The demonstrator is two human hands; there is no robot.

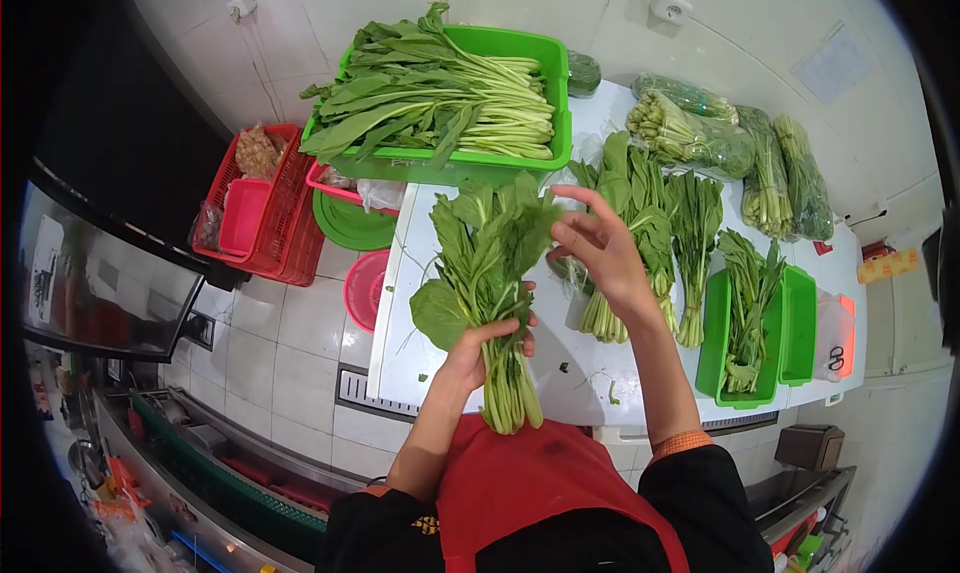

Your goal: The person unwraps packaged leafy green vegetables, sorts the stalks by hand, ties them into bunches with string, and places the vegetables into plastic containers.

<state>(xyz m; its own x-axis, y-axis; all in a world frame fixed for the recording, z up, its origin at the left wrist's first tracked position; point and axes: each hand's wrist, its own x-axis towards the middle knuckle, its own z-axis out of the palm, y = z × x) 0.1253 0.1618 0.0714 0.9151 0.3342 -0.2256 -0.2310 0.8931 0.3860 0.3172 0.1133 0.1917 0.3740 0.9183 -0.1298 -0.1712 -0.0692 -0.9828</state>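
Observation:
A bunch of leafy greens (480, 263) is held upright in front of my red apron, leaves up and pale cut stems down. My left hand (485, 348) wraps round its stems. Beside the upper leaves, my right hand (600, 243) is raised with fingers apart and curved, and the leaf edge near its fingertips is blurred. Nothing shows in that hand. More bunches of greens (640, 223) lie on the white table (420, 243) just past my right hand. A slim bunch (694, 253) lies to their right.
A green tub (565, 103) heaped with long greens stands at the back left. Plastic-wrapped vegetables (700, 138) lie at the back right. Two green trays (797, 323) sit at the right, one holding greens. A red crate (290, 223) and a pink basin (365, 288) are on the floor.

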